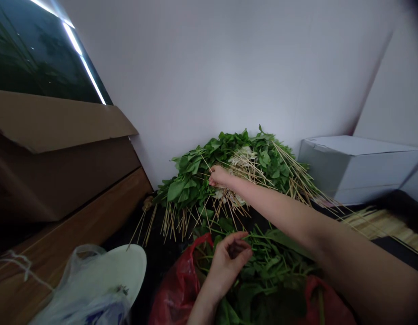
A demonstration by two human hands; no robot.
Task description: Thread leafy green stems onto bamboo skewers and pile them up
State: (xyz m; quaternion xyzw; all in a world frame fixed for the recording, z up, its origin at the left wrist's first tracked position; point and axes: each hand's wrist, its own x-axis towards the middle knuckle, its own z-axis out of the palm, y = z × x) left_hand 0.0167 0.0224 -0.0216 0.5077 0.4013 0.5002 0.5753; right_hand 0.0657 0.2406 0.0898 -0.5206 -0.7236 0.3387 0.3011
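Note:
My right hand [218, 175] reaches across to a heap of skewered leafy greens [186, 183] against the wall. Its fingers are pinched on a thin bamboo skewer [206, 162] at the heap's left middle; part of the skewer is hidden by the fingers. Pale whitish skewered food [243, 156] lies among the leaves, with many bare stick ends fanned outward. Nearer to me, my left hand [229, 258] hovers over loose green leaves and stems [263, 266] in a red plastic bag [176, 289]. Its fingers are loosely curled, the thumb apart, and nothing shows between them.
At left a cardboard box [22, 176] rests on a wooden surface [103, 212]. Below it are a pale round dish [136, 264] and a clear plastic bag [71, 275]. A white box [364, 167] stands at right, near a bundle of bamboo sticks [384, 225]. The white wall [209, 67] closes off the back.

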